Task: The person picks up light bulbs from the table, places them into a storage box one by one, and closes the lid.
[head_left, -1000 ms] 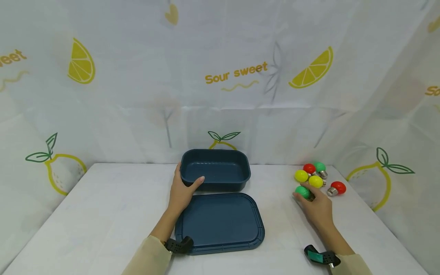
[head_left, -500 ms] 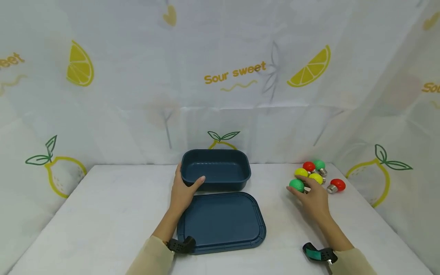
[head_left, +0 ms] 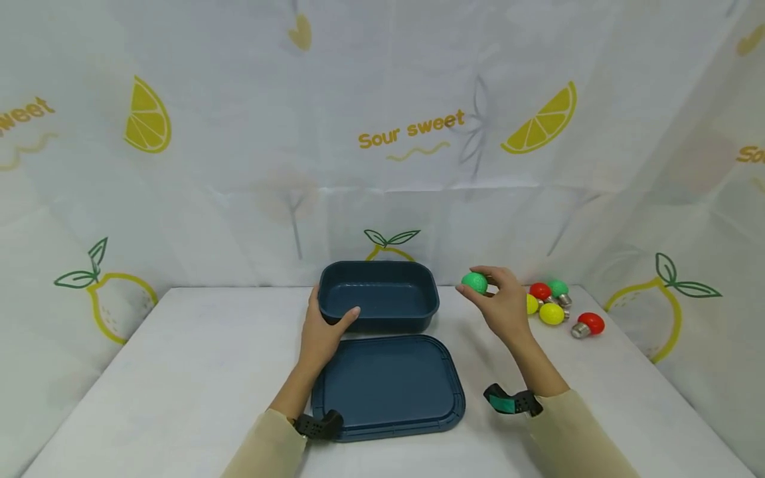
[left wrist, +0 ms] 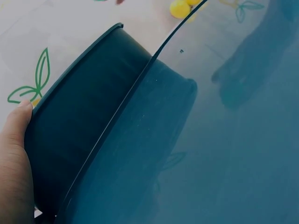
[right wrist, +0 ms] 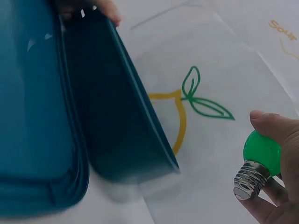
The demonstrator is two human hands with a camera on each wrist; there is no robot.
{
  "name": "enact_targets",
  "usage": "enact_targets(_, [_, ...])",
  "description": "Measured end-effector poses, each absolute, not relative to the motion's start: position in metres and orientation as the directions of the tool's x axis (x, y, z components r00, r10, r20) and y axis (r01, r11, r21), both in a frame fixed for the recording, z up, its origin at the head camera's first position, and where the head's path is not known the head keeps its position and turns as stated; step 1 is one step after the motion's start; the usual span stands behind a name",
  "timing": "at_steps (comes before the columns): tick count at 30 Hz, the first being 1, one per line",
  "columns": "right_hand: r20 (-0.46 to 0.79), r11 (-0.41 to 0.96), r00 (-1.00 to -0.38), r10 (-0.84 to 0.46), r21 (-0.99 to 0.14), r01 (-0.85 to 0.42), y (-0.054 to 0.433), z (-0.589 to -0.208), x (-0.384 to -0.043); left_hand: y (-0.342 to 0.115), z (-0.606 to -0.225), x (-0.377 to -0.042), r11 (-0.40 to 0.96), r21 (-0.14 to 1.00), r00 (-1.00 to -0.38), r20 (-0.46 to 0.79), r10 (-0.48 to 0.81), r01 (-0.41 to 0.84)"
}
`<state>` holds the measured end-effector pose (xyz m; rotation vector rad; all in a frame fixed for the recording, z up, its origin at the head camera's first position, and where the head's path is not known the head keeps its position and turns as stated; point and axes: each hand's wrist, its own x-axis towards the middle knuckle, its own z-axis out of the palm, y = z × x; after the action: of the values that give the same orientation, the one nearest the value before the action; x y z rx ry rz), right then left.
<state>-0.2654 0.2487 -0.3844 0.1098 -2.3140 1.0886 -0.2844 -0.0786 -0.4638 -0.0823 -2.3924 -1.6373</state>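
A green light bulb (head_left: 475, 283) with a silver screw base is pinched between the thumb and fingers of my right hand (head_left: 503, 302), raised above the table just right of the box. In the right wrist view the bulb (right wrist: 262, 154) shows its metal base pointing down. My left hand (head_left: 319, 335) grips the near left corner of the dark blue box (head_left: 378, 325), thumb over the rim. The box's visible inside holds nothing. Its flat dark blue lid (head_left: 388, 385) lies on the table in front, partly beneath my left wrist.
On the right of the table lie red bulbs (head_left: 592, 323), yellow bulbs (head_left: 552, 314) and another green bulb (head_left: 558, 288); my right hand partly covers one yellow bulb. Behind the table hangs a white cloth (head_left: 257, 133) with lemon prints.
My right hand has lifted the green bulb from beside the other bulbs and carried it left and up toward the box. My left hand stays on the box.
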Motion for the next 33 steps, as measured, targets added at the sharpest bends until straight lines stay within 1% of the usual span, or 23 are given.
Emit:
enact_targets(2, [0.549, 0.639, -0.825, 0.137, -0.685, -0.35, 0.238, -0.38, -0.274, -0.079, -0.464, -0.285, 0.374, 0.91, -0.97, 0.226, -0.091, 0.177])
enact_targets(7, [0.561, 0.575, -0.819, 0.121, -0.712, -0.403, 0.215, -0.374, -0.289, -0.08, -0.465, -0.285, 0.38, 0.908, -0.967, 0.231, -0.105, 0.175])
enact_targets(12, [0.568, 0.478, -0.813, 0.128, -0.754, -0.451, 0.195, -0.364, -0.298, -0.08, -0.469, -0.286, 0.385, 0.906, -0.966, 0.235, -0.108, 0.177])
enact_targets(15, [0.561, 0.407, -0.813, 0.155, -0.786, -0.465, 0.188, -0.361, -0.303, -0.079, -0.469, -0.286, 0.38, 0.908, -0.966, 0.235, -0.112, 0.177])
enact_targets(19, [0.529, 0.351, -0.826, 0.195, -0.824, -0.445, 0.186, -0.364, -0.311, -0.078, -0.466, -0.287, 0.372, 0.911, -0.967, 0.233, -0.108, 0.178])
enact_targets(29, [0.442, 0.386, -0.869, 0.224, -0.859, -0.337, 0.201, -0.381, -0.317, -0.078, -0.465, -0.287, 0.392, 0.902, -0.964, 0.24, -0.11, 0.18])
enact_targets(33, [0.42, 0.371, -0.882, 0.217, -0.871, -0.323, 0.204, -0.387, -0.317, -0.078, -0.466, -0.287, 0.384, 0.906, -0.965, 0.236, -0.11, 0.178])
